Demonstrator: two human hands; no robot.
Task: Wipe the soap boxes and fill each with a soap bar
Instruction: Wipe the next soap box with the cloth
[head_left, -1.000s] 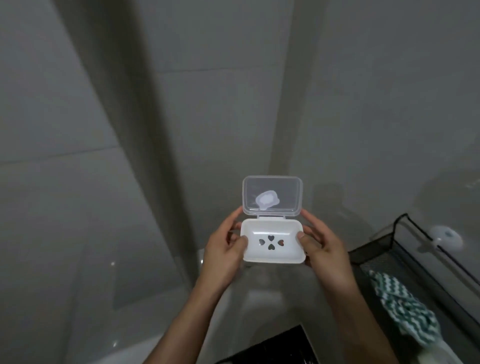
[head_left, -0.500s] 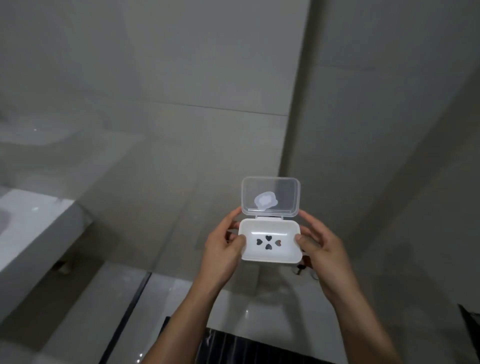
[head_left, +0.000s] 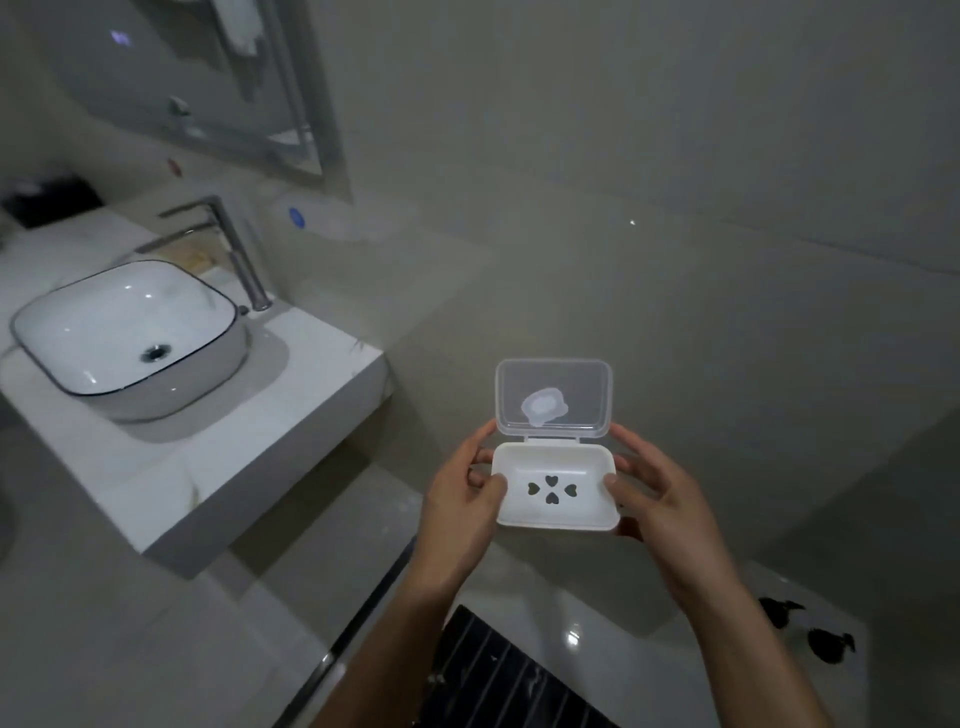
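Soap box (head_left: 557, 488), lid up, gripped by left hand (head_left: 462, 499) and right hand (head_left: 660, 499), right of sink (head_left: 124, 332). Lid sticker unreadable.

No text, brand name or number can be read anywhere. The clear hinged lid (head_left: 554, 396) of the white plastic soap box (head_left: 556, 488) bears a pale raised emblem, too blurred to read. The box's floor has four heart-shaped cut-outs, not letters. A small round blue sticker (head_left: 296, 217) on the far-left wall shows no legible marking.
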